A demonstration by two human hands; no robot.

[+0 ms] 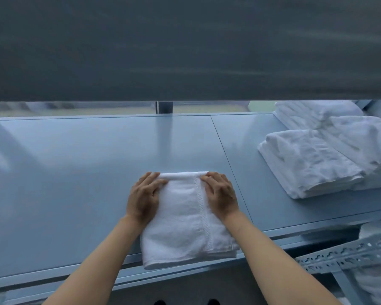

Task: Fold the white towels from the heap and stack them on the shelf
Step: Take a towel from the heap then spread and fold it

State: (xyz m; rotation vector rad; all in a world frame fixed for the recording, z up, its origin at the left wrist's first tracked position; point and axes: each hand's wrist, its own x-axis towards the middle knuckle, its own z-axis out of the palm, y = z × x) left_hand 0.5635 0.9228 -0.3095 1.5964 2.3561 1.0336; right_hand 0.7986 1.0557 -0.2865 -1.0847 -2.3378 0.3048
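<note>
A folded white towel (183, 219) lies on the pale blue shelf (75, 172), its near edge reaching the shelf's front rim. My left hand (143, 197) grips the towel's far left corner, thumb on top and fingers curled over the far edge. My right hand (221, 194) holds the far right corner the same way. A woven band runs along the towel's right side. Stacks of folded white towels (312, 161) sit on the same shelf at the right.
A dark shelf board (185, 47) hangs low overhead and fills the upper view. A perforated metal bracket (348, 256) juts out at lower right. More white towels (376, 282) lie on the level below, at the right.
</note>
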